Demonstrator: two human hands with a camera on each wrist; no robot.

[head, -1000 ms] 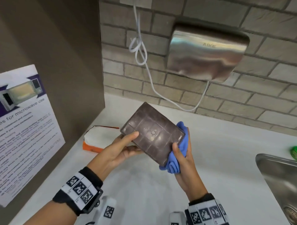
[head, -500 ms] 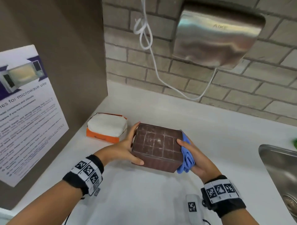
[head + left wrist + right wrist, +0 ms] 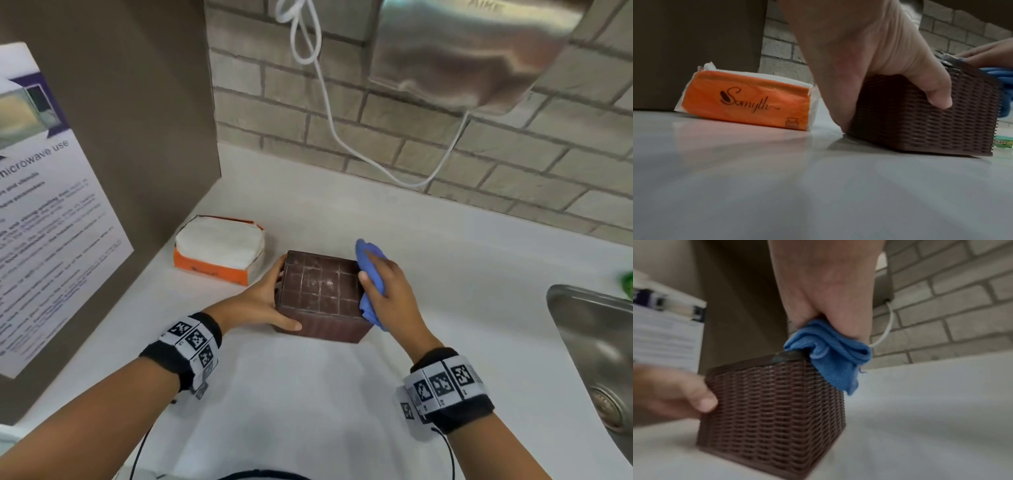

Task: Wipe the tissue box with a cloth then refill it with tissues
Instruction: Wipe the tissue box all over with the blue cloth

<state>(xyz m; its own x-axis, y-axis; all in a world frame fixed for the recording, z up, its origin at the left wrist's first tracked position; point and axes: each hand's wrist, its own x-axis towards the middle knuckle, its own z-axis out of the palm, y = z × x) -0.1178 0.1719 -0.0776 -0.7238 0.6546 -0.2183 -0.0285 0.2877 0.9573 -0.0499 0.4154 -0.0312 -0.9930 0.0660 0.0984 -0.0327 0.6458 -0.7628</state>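
Observation:
A brown woven tissue box (image 3: 322, 294) (image 3: 925, 116) (image 3: 772, 410) stands on the white counter (image 3: 308, 394), its gridded flat face up. My left hand (image 3: 270, 301) (image 3: 879, 61) grips its left side, thumb on the near face. My right hand (image 3: 383, 291) (image 3: 828, 288) holds a bunched blue cloth (image 3: 371, 284) (image 3: 830, 350) (image 3: 1003, 81) against the box's right top edge. An orange pack of white tissues (image 3: 221, 248) (image 3: 748, 100) lies on the counter to the left of the box.
A brown cabinet side with a microwave notice (image 3: 51, 205) stands at the left. A steel hand dryer (image 3: 472, 51) with a white cord (image 3: 329, 113) hangs on the brick wall behind. A steel sink (image 3: 596, 342) lies at the right, a green item (image 3: 627, 284) beyond it.
The box was held tilted in the air; both hands have lowered it onto the counter. My right hand with the cloth has shifted from the box's side up to its right top edge.

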